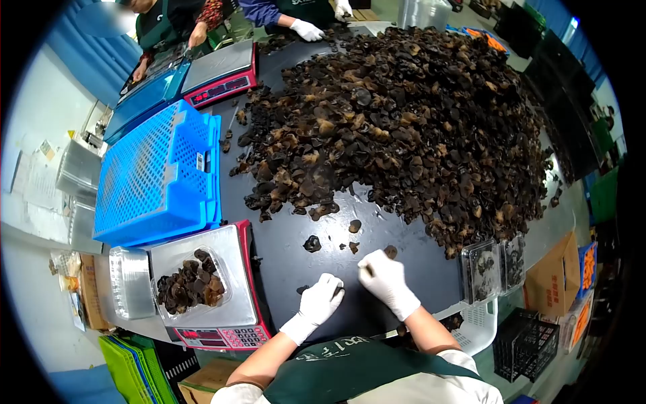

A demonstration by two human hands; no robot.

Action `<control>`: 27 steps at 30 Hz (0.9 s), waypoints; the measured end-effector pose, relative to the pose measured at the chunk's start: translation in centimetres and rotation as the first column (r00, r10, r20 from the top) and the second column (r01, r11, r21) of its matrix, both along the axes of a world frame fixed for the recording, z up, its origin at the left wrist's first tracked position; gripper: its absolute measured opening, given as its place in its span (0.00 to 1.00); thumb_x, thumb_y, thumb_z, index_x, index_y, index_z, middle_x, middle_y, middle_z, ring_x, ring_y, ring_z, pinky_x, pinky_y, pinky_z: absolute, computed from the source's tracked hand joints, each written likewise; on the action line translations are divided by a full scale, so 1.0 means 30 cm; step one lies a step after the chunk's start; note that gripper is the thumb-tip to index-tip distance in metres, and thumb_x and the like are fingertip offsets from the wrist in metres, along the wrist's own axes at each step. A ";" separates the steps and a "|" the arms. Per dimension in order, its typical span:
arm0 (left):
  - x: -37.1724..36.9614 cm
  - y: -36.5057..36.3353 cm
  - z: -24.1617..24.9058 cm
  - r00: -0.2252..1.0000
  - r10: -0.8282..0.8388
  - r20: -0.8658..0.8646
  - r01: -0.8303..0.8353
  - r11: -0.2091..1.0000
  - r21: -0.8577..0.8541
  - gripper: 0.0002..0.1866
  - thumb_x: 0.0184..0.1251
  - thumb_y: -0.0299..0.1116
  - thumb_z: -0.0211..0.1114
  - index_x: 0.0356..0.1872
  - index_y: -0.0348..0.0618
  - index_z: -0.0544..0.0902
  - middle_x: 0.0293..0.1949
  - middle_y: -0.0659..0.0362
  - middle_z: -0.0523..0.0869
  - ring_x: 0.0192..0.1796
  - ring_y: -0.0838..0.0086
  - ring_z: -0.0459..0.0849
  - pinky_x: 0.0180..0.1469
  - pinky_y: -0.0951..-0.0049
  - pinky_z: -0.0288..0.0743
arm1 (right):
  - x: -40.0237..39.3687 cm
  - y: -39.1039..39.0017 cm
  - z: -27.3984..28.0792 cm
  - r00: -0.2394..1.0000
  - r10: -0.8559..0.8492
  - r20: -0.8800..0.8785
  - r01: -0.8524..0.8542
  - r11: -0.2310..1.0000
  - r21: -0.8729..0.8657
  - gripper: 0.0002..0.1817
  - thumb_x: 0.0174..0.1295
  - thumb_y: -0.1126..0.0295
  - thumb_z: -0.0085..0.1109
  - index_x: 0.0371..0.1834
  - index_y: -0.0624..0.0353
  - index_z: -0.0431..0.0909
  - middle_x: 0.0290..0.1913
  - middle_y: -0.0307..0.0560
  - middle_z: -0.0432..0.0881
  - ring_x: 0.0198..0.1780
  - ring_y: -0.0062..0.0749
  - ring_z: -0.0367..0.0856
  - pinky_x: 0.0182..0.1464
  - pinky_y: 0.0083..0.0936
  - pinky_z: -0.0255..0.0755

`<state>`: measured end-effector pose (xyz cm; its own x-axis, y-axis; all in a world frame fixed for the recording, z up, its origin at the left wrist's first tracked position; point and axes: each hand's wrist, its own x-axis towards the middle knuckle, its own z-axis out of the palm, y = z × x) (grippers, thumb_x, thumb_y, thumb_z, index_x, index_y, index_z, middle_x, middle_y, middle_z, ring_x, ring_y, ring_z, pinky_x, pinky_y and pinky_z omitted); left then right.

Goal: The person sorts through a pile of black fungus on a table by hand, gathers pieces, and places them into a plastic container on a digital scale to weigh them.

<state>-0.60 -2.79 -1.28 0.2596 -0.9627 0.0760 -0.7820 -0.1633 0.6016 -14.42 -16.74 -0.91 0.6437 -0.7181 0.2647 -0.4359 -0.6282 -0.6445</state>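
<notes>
A large heap of dark brown wood ear mushrooms (417,128) covers the far part of the grey table. My left hand (321,300), white-gloved, is closed at the near edge with a small dark mushroom piece (338,291) at its fingertips. To its right, my gloved right hand (383,275) has curled fingers around a dark bit, mostly hidden. One brownish mushroom piece (390,252) shows just past its knuckles. Several loose pieces, among them a dark mushroom (311,244), lie between my hands and the heap.
A red-edged scale (239,296) at left bears a clear tray of mushrooms (192,286). Beside it are stacked clear trays (131,283) and a blue crate (151,175). Clear boxes (481,273) stand right. Across the table, two people work near another scale (219,71).
</notes>
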 end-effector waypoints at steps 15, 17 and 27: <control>0.156 -0.097 -0.014 0.911 0.372 -0.175 -0.397 0.908 -0.132 0.09 0.63 0.32 0.64 0.44 0.48 0.79 0.38 0.55 0.78 0.38 0.62 0.82 0.39 0.65 0.76 | -0.036 -0.070 -0.009 0.994 -0.078 -0.074 0.097 0.952 0.291 0.07 0.51 0.73 0.67 0.31 0.58 0.78 0.30 0.44 0.82 0.29 0.31 0.82 0.35 0.26 0.76; 0.144 -0.018 0.146 0.840 0.392 -0.375 -0.439 0.897 -0.046 0.09 0.63 0.29 0.65 0.43 0.45 0.78 0.37 0.56 0.78 0.37 0.65 0.81 0.39 0.68 0.75 | 0.023 -0.011 0.041 0.999 0.034 0.030 -0.041 0.948 0.317 0.08 0.51 0.72 0.67 0.35 0.58 0.81 0.32 0.45 0.83 0.32 0.30 0.84 0.38 0.25 0.77; 0.302 0.387 0.489 0.773 0.548 -0.320 -0.627 0.736 -0.255 0.08 0.60 0.20 0.64 0.41 0.38 0.80 0.38 0.53 0.82 0.38 0.66 0.83 0.43 0.70 0.77 | 0.312 0.195 0.040 0.794 0.534 -0.289 -0.485 0.844 0.229 0.12 0.56 0.60 0.64 0.40 0.51 0.83 0.37 0.43 0.82 0.38 0.40 0.83 0.41 0.33 0.78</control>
